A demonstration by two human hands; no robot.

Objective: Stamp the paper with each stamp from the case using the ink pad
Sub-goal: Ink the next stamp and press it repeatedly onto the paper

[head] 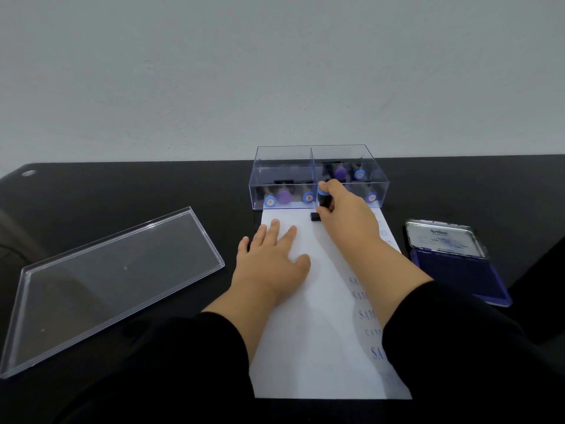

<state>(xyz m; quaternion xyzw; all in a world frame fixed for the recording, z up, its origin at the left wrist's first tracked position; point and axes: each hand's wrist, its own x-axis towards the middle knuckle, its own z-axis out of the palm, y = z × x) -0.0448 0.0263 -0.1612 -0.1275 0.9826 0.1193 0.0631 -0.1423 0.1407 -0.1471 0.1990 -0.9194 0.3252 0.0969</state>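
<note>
A white sheet of paper [318, 332] lies lengthwise on the black table, with several blue stamped words down its right side. My left hand [272, 255] presses flat on the paper's upper left. My right hand [345, 209] grips a black stamp with a blue cap [323, 200], whose base [315, 216] touches the paper near its far edge. Behind the paper stands a clear two-compartment case [318, 175] holding several blue and purple capped stamps. The open blue ink pad [455, 264] lies right of the paper.
The clear lid of the case [107, 283] lies on the table at the left. A pale wall rises behind the table's far edge. My dark sleeves cover the near part of the table.
</note>
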